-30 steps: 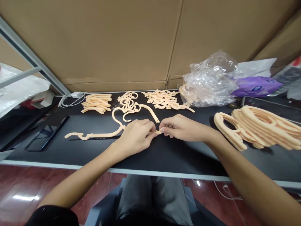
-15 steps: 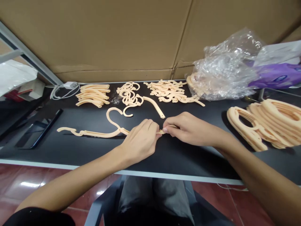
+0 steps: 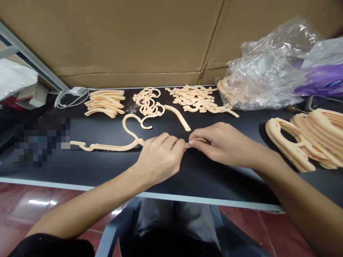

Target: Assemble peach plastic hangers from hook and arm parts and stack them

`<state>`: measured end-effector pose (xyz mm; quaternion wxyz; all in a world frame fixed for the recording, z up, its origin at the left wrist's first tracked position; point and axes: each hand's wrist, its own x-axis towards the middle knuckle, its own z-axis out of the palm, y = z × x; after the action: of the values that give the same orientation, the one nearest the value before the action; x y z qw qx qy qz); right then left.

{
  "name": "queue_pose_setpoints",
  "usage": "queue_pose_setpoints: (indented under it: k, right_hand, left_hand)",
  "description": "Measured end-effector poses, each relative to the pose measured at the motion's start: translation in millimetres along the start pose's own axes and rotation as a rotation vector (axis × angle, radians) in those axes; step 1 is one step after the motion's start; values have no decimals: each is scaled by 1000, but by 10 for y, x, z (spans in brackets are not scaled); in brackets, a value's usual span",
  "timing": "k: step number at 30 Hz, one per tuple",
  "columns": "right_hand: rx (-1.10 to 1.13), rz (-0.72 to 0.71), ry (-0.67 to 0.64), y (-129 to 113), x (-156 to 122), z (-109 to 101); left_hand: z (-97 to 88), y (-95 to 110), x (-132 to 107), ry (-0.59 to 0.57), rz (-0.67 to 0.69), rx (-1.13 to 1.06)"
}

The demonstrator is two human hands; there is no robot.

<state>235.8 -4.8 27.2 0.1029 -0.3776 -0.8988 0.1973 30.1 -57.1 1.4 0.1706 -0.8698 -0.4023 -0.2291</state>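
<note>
A cream-coloured clothes hanger point(image 3: 115, 146) with a curved hook lies stretched out over the black table, its left arm reaching leftward. My left hand point(image 3: 160, 159) is closed round the hanger's right arm and covers much of it. Close beside it, my right hand point(image 3: 214, 142) pinches the outer end piece of that same arm between thumb and fingers. The joint between the two hands is mostly hidden. Just beyond them lie a loose curved arm piece point(image 3: 178, 117) and a loose hook point(image 3: 146, 122).
Behind stand piles of arm pieces point(image 3: 104, 103), hooks point(image 3: 147, 100) and end pieces point(image 3: 194, 98). A clear plastic bag point(image 3: 268, 78) with more parts is at back right. Folded hangers point(image 3: 316, 142) are stacked at right. Cardboard point(image 3: 134, 39) walls the back; a white cable point(image 3: 72, 96) lies left.
The view has shifted slightly. Both hands keep their hold on the hanger's right arm, close together, with little visible movement. The loose pieces lie as before.
</note>
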Motion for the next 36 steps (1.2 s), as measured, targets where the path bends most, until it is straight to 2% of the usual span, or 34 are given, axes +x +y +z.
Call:
queue_pose_setpoints:
  k: [6, 14, 24, 30, 36]
  right_hand:
    - [-42, 34, -2, -1, 7, -20]
    - [-110, 32, -33, -18, 10, -55]
    - [-125, 2, -31, 2, 2, -47]
    - [-147, 4, -33, -4, 11, -55]
    - [-137, 0, -38, 2, 26, -63]
  left_hand:
    - [9, 19, 6, 121, 42, 23]
    - [-16, 16, 36, 32, -40, 0]
    - [33, -19, 19, 117, 44, -53]
    - [20, -15, 26, 13, -10, -61]
    - [52, -101, 34, -151, -91, -309]
